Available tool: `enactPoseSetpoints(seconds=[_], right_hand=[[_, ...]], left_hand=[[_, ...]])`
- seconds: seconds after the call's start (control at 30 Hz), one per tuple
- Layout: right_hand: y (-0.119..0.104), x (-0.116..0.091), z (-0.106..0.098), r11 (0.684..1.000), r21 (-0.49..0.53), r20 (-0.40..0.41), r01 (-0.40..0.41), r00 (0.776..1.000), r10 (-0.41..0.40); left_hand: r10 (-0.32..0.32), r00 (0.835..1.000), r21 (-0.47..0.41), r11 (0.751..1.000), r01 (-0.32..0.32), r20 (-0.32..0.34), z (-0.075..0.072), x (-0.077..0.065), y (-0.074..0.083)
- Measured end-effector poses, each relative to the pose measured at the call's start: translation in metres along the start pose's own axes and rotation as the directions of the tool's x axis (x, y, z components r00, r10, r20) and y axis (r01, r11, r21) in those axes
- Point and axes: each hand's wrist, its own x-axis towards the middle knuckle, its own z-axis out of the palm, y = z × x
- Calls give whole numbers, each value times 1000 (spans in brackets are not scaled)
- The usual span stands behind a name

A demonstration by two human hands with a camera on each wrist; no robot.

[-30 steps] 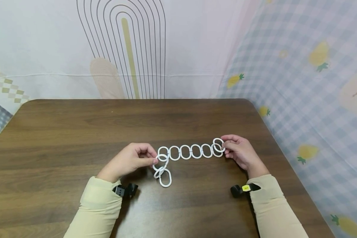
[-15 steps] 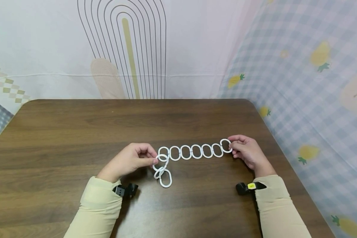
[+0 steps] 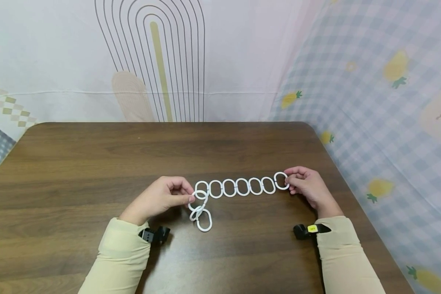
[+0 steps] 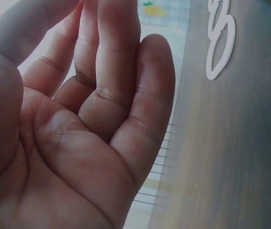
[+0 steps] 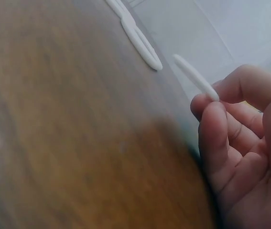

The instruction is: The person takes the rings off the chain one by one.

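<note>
Several white oval plastic links (image 3: 236, 188) lie end to end in a row on the brown table. At the row's right end, my right hand (image 3: 308, 190) pinches one white link (image 5: 193, 75) between thumb and fingers; in the right wrist view it is held tilted, a small gap from the row. Beside the row's left end, my left hand (image 3: 163, 200) has thumb and forefinger at the edge of a link in a small overlapping cluster (image 3: 199, 208). The left wrist view shows that palm with its fingertips cut off, and the row's end (image 4: 232, 40) beyond.
The wooden table (image 3: 95, 163) reaches back to a patterned cloth wall (image 3: 239, 61). A checked cloth (image 3: 371, 143) hangs along the right side. Each wrist wears a black strap with a camera (image 3: 163, 234).
My right hand has moved right with its link, from overlapping the row's last link to just past the row's end. My left hand and the cluster have stayed put.
</note>
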Motion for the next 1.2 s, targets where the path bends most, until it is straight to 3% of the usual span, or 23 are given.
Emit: enactPoseSetpoints(seconds=[0.43,1.2], right_hand=[[2,1,-1,998,-62,0,-6,1000,6],[0,0,-2,999,-31,-38,-33,999,31]], left_hand=[[-3,1000,2,1000,3,6,0,0,-1],[-13,1000,9,1000,13,1,0,0,1]])
